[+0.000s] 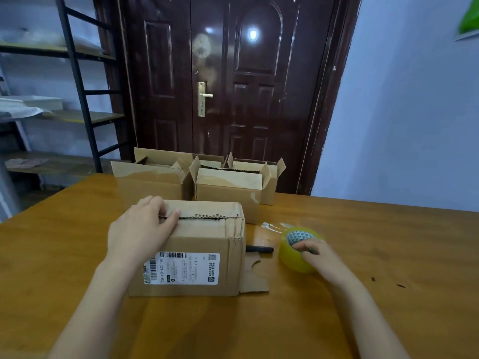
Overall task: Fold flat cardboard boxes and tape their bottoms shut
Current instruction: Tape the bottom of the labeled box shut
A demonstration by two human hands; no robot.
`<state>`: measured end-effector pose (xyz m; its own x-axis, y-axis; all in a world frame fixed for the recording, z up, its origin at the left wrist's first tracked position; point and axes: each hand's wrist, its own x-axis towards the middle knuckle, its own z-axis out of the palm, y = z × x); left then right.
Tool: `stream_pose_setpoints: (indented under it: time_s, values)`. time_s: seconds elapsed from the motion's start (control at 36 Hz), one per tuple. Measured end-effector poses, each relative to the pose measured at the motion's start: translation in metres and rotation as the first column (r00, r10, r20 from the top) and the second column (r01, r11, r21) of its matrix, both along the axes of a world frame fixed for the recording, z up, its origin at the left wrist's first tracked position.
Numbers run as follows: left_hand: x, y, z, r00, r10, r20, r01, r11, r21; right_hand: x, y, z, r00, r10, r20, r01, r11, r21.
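Your left grip [141, 229] lies flat, fingers straight, pressing the brown cardboard box's [191, 252] closed flaps. Your right grip [317, 255] curls around the yellowish clear tape roll [298, 251] on the wooden counter [375, 255].

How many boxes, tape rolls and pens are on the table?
Boxes: 3, the near box under the left hand, the back left box and the back right box.
Tape rolls: 1, the tape under the right hand.
Pens: 1, the pen.
Total: 5
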<state>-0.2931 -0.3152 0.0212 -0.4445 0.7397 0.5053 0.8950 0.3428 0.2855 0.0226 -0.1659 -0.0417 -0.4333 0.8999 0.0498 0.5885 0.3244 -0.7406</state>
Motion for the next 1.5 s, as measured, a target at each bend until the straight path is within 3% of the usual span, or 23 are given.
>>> stream_pose_setpoints:
  time_s: [0.08,0.22,0.44,0.64,0.78,0.89,1.11,1.25,1.33,1.42,1.5]
  values:
    - [0.001,-0.001,0.001,1.0,-0.002,0.011,0.002,1.0,-0.001,0.004,0.001,-0.001,0.993,0.031,0.117,-0.036,0.999,0.039]
    - [0.0,-0.002,0.0,1.0,-0.009,0.021,0.009,1.0,-0.001,-0.002,0.001,-0.008,0.912,-0.053,0.406,-0.008,0.989,0.148]
    - [0.002,-0.002,0.001,1.0,-0.009,0.002,0.009,1.0,0.01,-0.011,-0.005,-0.014,0.881,-0.193,0.433,0.027,0.932,0.36]
    - [0.001,-0.003,0.0,1.0,-0.001,-0.001,0.002,1.0,0.011,-0.012,-0.004,-0.017,0.885,-0.218,0.412,0.041,0.918,0.395]
    - [0.004,-0.002,0.001,1.0,-0.009,-0.01,0.009,1.0,0.027,-0.013,-0.005,-0.013,0.921,-0.237,0.308,0.114,0.923,0.368]
    - [0.002,-0.002,0.0,0.998,-0.038,-0.049,0.042,0.997,0.071,-0.019,-0.012,0.007,0.975,-0.219,-0.03,0.219,0.937,0.271]
    - [0.004,-0.002,0.006,0.974,-0.203,-0.1,0.21,0.975,0.07,-0.049,-0.042,0.084,0.949,0.007,-0.315,0.09,0.952,0.293]
    - [0.005,-0.003,0.008,0.912,-0.407,-0.05,0.41,0.905,0.113,-0.072,-0.061,0.128,0.936,0.163,-0.312,-0.052,0.94,0.337]
    - [0.006,-0.005,0.01,0.857,-0.5,0.127,0.473,0.86,0.192,-0.092,-0.067,0.145,0.946,0.223,-0.236,-0.129,0.926,0.355]
    - [0.007,-0.009,0.018,0.723,-0.599,0.345,0.519,0.8,0.301,-0.115,-0.07,0.153,0.961,0.268,-0.069,-0.224,0.898,0.379]
    - [0.006,-0.014,0.024,0.595,-0.695,0.404,0.542,0.718,0.436,-0.139,-0.073,0.157,0.954,0.279,0.106,-0.298,0.863,0.408]
